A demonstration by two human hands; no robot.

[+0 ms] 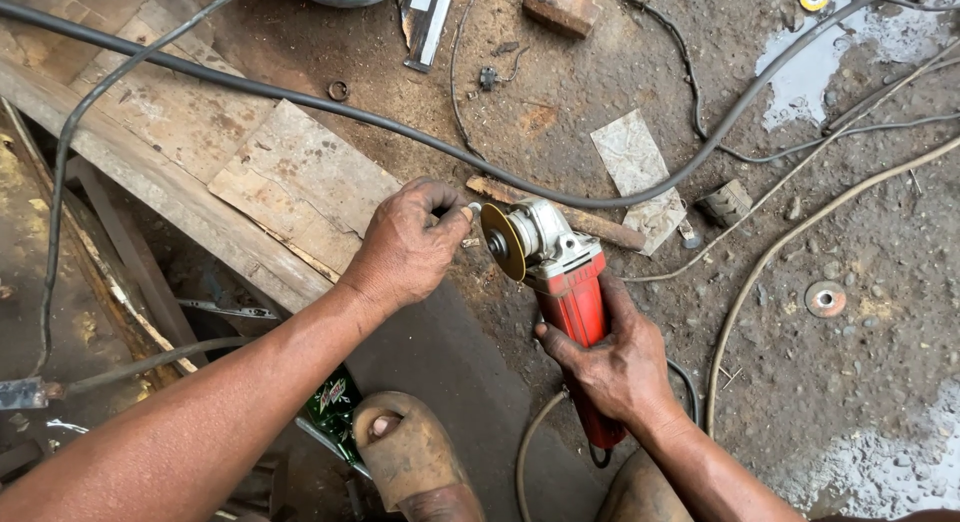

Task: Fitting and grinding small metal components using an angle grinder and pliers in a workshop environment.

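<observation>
We see the red angle grinder (570, 292) mid-scene over the dirt floor (860, 382), right hand (620, 367) w/ fingers wrapped round its body. Left hand (410, 244) fingers pinch a small metal piece (474, 211) just beside the yellowish disc (503, 242). Wooden planks (240, 162) lie far left.

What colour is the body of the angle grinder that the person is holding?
Red, with a silver-grey metal head; the angle grinder shows clearly in the head view, gripped by the right hand.
</observation>
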